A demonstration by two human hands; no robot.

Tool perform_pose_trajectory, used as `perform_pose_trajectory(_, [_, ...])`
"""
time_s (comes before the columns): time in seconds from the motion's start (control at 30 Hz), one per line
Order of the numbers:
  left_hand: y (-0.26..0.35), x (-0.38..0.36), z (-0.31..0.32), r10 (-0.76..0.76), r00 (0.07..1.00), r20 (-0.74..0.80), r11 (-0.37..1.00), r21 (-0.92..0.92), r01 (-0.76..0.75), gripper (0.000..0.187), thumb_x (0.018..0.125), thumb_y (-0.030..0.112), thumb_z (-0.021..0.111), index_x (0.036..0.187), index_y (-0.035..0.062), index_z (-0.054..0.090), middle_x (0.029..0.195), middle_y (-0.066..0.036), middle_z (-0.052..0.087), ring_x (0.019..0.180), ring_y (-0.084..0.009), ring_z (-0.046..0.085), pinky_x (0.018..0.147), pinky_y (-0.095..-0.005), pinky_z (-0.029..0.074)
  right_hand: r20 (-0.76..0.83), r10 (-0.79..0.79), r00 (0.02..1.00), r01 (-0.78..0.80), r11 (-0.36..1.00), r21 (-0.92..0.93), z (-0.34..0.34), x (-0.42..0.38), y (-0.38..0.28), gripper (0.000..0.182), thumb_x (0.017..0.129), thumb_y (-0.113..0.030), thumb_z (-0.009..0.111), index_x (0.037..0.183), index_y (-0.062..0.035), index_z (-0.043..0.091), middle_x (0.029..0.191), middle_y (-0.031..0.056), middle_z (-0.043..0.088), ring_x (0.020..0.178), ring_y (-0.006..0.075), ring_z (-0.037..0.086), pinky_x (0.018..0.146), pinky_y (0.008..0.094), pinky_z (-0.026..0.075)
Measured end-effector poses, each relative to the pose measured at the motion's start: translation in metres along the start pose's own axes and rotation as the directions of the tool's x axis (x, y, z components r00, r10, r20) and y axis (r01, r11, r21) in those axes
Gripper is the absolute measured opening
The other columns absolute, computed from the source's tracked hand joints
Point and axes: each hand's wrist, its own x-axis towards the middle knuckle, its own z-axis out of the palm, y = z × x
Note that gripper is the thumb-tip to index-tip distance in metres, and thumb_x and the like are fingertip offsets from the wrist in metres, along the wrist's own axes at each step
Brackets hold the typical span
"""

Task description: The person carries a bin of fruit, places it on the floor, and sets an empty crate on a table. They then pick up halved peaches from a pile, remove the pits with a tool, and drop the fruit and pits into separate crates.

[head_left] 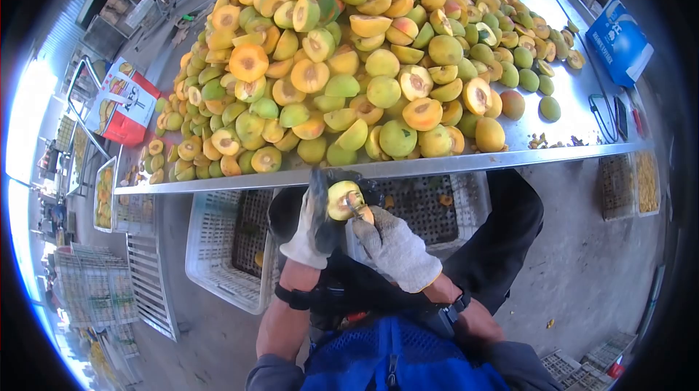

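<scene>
My left hand (309, 227), in a white glove with a dark coated palm, is closed around a halved peach (342, 200). Its cut face is turned toward my right hand (397, 249), which wears a white knit glove. Pinched in those right fingers is a small short tool (355, 204), with its tip at the centre of the cut face; its exact shape is partly hidden. Both hands are just below the front edge of a metal table (400, 167). Above them on the table lies a big heap of halved peaches (311, 76), many showing a stone or a hollow.
White plastic crates (226, 285) stand under the table, around my legs. A red and white bag (124, 105) sits at the table's left end. At the right are a blue box (619, 43), a phone (620, 117) and a dark cord (601, 118). More crates (626, 186) stand on the floor.
</scene>
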Motion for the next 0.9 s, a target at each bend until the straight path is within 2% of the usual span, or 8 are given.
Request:
perform_pose_trajectory(0.03, [0.002,0.000,0.000,-0.086,0.995,-0.051,0.978,-0.193,0.074,0.037,0.096,0.023,0.061,0.122,-0.0014,0.054,0.107,-0.010,0.066,0.094,-0.0181,0.067,0.081,-0.0318,0.056,-0.041,-0.057,0.998,0.056,0.998,-0.033,0.003,0.001,0.002,0.035,0.097,-0.036,0.051,0.109,-0.0058,0.061,0.092,0.0241,0.064,0.087,0.0446,0.060,0.074,0.0478,0.049])
perform_pose_trajectory(0.13, [-0.001,-0.008,0.026,0.085,0.968,-0.234,0.989,-0.099,-0.111,0.046,0.101,0.040,0.051,0.119,-0.0018,0.056,0.104,-0.010,0.066,0.090,-0.0207,0.067,0.079,-0.0324,0.057,-0.114,-0.175,0.978,0.167,0.983,-0.069,0.015,0.005,0.013,0.033,0.097,-0.034,0.052,0.105,-0.0030,0.061,0.075,0.0189,0.063,0.068,0.0363,0.063,0.066,0.0424,0.050])
perform_pose_trajectory(0.23, [-0.019,-0.013,0.023,0.318,0.931,-0.177,0.947,0.097,-0.305,0.045,0.094,0.033,0.064,0.120,-0.0026,0.057,0.105,-0.012,0.066,0.091,-0.0203,0.066,0.080,-0.0333,0.057,0.027,-0.123,0.992,0.123,0.992,0.016,0.011,0.007,0.020,0.035,0.097,-0.034,0.052,0.108,-0.0011,0.059,0.075,0.0181,0.063,0.070,0.0390,0.061,0.070,0.0428,0.050])
perform_pose_trajectory(0.37, [-0.012,-0.013,0.026,0.063,0.958,-0.279,0.998,0.037,-0.055,0.035,0.085,0.006,0.069,0.118,-0.0047,0.060,0.109,-0.010,0.067,0.099,-0.0161,0.062,0.091,-0.0300,0.050,0.111,-0.388,0.915,0.401,0.908,-0.125,0.010,0.003,0.030,0.027,0.099,-0.031,0.048,0.097,-0.0050,0.055,0.071,0.0138,0.058,0.062,0.0349,0.057,0.057,0.0426,0.046])
perform_pose_trajectory(0.4, [-0.010,-0.006,0.015,0.027,0.996,-0.082,0.996,0.091,-0.019,0.036,0.086,0.001,0.061,0.121,-0.0056,0.060,0.110,-0.011,0.067,0.095,-0.0160,0.063,0.086,-0.0296,0.053,0.024,-0.402,0.915,0.402,0.913,-0.069,0.017,-0.001,0.032,0.027,0.099,-0.032,0.047,0.091,-0.0073,0.054,0.067,0.0107,0.055,0.055,0.0307,0.055,0.049,0.0411,0.044])
perform_pose_trajectory(0.63, [0.008,-0.015,0.032,0.201,0.978,-0.051,0.976,0.091,-0.196,0.031,0.085,0.003,0.068,0.115,0.0007,0.063,0.082,0.002,0.063,0.064,-0.0056,0.053,0.057,-0.0221,0.046,0.104,-0.164,0.981,0.154,0.984,0.093,0.020,-0.008,0.032,0.039,0.100,-0.040,0.046,0.111,-0.0038,0.052,0.097,0.0118,0.055,0.083,0.0265,0.053,0.073,0.0366,0.043])
perform_pose_trajectory(0.83, [-0.024,0.010,0.025,0.066,0.997,-0.026,0.990,0.129,-0.062,0.026,0.087,0.007,0.069,0.112,-0.0004,0.064,0.088,-0.001,0.067,0.077,-0.0061,0.057,0.067,-0.0236,0.050,0.224,-0.079,0.971,0.042,0.985,0.166,0.002,-0.007,0.042,0.054,0.101,-0.048,0.045,0.128,-0.0008,0.051,0.122,0.0128,0.055,0.107,0.0228,0.051,0.094,0.0328,0.042])
perform_pose_trajectory(0.9, [-0.032,0.014,0.021,0.124,0.991,0.053,0.966,0.223,-0.133,0.028,0.087,0.009,0.071,0.112,-0.0003,0.064,0.089,-0.001,0.067,0.078,-0.0068,0.057,0.069,-0.0246,0.051,0.657,-0.279,0.700,-0.424,0.579,0.697,0.013,0.017,0.092,0.051,0.099,-0.052,0.044,0.103,-0.0029,0.055,0.095,0.0112,0.054,0.081,0.0270,0.051,0.073,0.0395,0.042])
